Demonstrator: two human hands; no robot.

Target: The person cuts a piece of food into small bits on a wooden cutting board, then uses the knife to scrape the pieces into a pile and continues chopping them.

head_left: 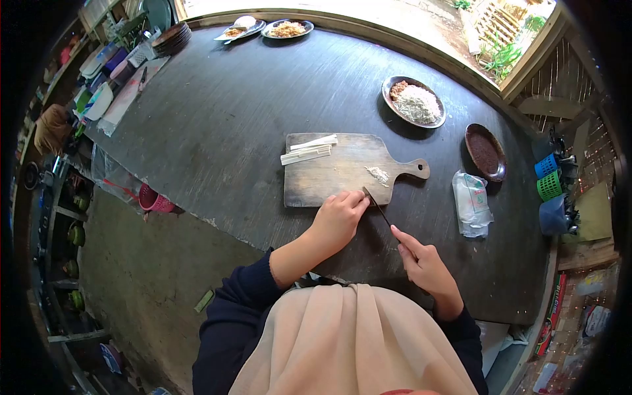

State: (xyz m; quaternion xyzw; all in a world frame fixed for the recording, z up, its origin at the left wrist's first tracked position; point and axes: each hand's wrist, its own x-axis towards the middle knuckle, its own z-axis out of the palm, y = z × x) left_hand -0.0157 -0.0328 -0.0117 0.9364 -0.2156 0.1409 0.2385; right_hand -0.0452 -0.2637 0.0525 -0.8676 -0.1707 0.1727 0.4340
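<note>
My left hand [339, 220] rests at the front edge of a wooden cutting board [336, 178], its fingers curled together; what they press is hidden. My right hand [423, 262] grips the handle of a knife [380, 210], whose tip meets the board beside my left fingertips. Pale strips [306, 155] lie at the board's left end, with a few more strips [322, 142] just behind them. A small heap of finely cut pale pieces [378, 174] sits near the board's handle end.
An oval plate of pale shreds [418, 105] stands behind the board. To the right are a dark oval dish [486, 153] and a plastic packet [472, 204]. Two food plates [287, 29] [240, 29] stand far back. A pink basket [155, 199] is at the table's left edge.
</note>
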